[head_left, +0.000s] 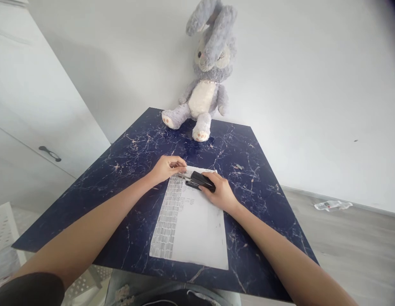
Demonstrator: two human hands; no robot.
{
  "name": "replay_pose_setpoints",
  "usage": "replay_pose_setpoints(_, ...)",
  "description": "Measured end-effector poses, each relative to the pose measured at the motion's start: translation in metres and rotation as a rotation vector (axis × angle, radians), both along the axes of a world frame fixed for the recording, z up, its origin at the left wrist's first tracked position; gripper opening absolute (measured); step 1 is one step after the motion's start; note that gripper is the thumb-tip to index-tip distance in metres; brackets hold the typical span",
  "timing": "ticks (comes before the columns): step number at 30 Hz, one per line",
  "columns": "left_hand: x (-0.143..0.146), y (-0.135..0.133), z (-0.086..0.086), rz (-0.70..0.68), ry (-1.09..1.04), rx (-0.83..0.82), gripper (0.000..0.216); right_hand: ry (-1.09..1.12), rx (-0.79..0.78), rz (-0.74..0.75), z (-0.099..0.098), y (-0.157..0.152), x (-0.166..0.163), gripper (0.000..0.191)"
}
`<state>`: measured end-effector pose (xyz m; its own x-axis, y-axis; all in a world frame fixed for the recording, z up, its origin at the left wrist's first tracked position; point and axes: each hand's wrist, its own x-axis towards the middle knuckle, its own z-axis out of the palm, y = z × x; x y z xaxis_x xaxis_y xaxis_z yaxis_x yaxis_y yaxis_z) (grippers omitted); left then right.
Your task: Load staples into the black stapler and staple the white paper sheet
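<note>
A pale wall (296,85) rises above grey flooring (328,242), a white cabinet (31,93) at left.

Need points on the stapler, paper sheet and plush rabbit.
Stapler (199,179): head view, on its black upper body.
Paper sheet (197,229): head view, on its blank area, right of the printed strip.
Plush rabbit (202,98): head view, on its pale belly.

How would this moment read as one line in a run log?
right hand: holds black stapler | left hand: by stapler's metal end | marked paper: under stapler, on blue marbled table | plush rabbit: seated at table's far side
</note>
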<state>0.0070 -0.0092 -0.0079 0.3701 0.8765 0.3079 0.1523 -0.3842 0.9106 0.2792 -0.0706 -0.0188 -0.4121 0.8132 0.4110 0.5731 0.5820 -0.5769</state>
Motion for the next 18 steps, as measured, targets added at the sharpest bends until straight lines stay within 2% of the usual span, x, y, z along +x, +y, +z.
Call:
replay_pose_setpoints(5, -0.0029, 0.0000, 0.0009, -0.101, 0.030, -0.009, 0.030, 0.004, -0.002, 0.006, 0.0000, 0.0002, 0.0010, 0.036)
replay_pose_setpoints(9, -0.0048, 0.0003, 0.0034, -0.186, 0.067, 0.075, 0.022, 0.008, -0.007, 0.005, 0.0007, -0.0002, 0.0014, 0.035)
replay_pose_setpoints(13, -0.0062, 0.0010, 0.0061, -0.221, 0.114, 0.141, 0.013, 0.004, -0.011, 0.002, -0.0004, -0.0002, 0.0021, 0.036)
replay_pose_setpoints(18, -0.0072, 0.0027, 0.0052, -0.277, 0.126, 0.129, 0.011, 0.004, -0.014, -0.002, -0.0012, 0.0002, 0.0026, 0.036)
